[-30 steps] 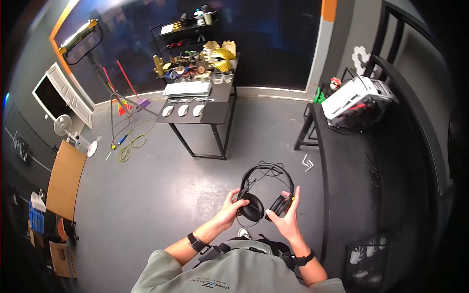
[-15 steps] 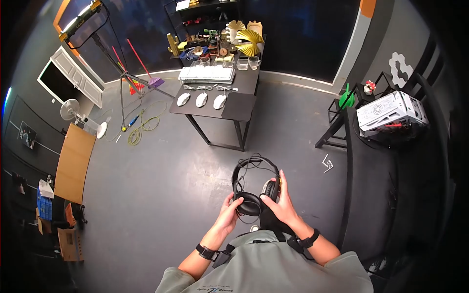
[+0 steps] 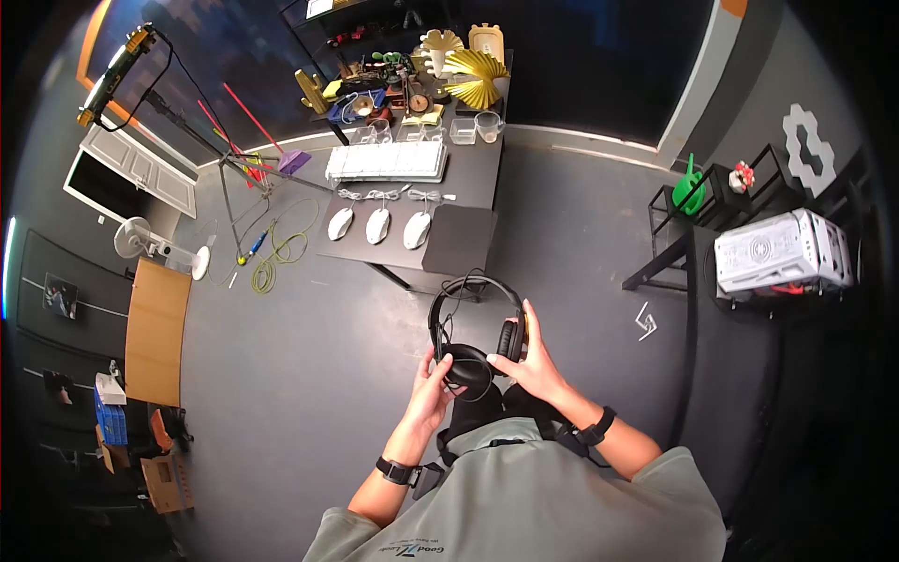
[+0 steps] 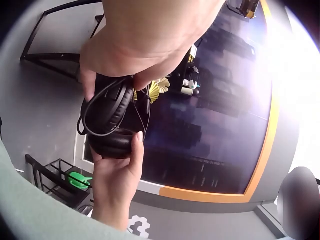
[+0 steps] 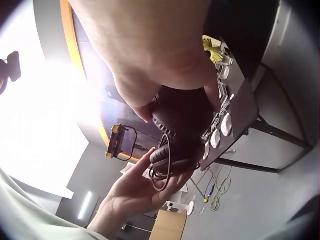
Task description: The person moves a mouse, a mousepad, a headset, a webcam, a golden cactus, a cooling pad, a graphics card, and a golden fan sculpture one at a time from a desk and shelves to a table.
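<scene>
Black over-ear headphones (image 3: 467, 367) are held up in front of the body, headband arched away from the person. My left hand (image 3: 429, 395) grips the left ear cup, thumb on its near face. On the other side my right hand (image 3: 536, 367) holds the right ear cup (image 3: 507, 341) between thumb and fingers. A thin black cable (image 4: 89, 112) loops loosely around the cups and across the headband. In the right wrist view, the left hand (image 5: 140, 194) cradles one cup from below.
Ahead stands a dark table (image 3: 351, 245) with several white mice (image 3: 377, 226), a dark mouse pad (image 3: 459, 238), a white keyboard (image 3: 389, 162), clear cups and gold ornaments (image 3: 478, 80). A white computer case (image 3: 777, 253) sits on a black bench at right. A lamp tripod (image 3: 228, 192) and cable (image 3: 267, 267) are at left.
The table appears larger and nearer, and the view has shifted. The headphones have moved up and left in the head view, closer to the table's front edge. Both hands keep their hold.
</scene>
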`<act>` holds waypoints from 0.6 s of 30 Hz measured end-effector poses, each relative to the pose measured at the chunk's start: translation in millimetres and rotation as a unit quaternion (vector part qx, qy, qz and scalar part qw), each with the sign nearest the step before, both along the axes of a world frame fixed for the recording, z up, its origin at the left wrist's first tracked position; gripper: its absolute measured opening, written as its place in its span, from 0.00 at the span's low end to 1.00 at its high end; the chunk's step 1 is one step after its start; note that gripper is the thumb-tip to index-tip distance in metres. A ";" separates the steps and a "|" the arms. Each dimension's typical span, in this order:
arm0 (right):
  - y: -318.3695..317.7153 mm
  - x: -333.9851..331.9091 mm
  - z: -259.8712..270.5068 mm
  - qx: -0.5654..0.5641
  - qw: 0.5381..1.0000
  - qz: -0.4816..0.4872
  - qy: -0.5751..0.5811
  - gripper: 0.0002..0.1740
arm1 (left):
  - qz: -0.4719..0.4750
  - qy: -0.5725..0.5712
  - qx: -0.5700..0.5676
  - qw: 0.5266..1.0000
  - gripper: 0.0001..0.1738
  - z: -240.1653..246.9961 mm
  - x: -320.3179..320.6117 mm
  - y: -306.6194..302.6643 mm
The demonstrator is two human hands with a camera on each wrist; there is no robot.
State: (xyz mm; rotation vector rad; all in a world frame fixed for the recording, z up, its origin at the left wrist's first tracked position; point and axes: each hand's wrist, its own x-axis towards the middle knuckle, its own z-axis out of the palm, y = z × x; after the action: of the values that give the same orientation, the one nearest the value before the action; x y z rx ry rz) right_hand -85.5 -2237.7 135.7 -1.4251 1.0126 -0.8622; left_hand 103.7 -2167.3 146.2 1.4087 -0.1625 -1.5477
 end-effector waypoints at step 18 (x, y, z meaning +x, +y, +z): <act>-202.9 61.7 -49.2 0.067 0.990 -0.091 -0.081 0.59 | -0.067 0.019 0.020 0.997 0.28 -65.7 55.0 -246.3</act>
State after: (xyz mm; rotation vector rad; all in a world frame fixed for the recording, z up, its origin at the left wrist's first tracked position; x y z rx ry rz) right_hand -23.9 -2440.7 86.5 -1.1444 1.0666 -1.0056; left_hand 158.6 -2413.6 80.5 1.4237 -0.2078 -1.6950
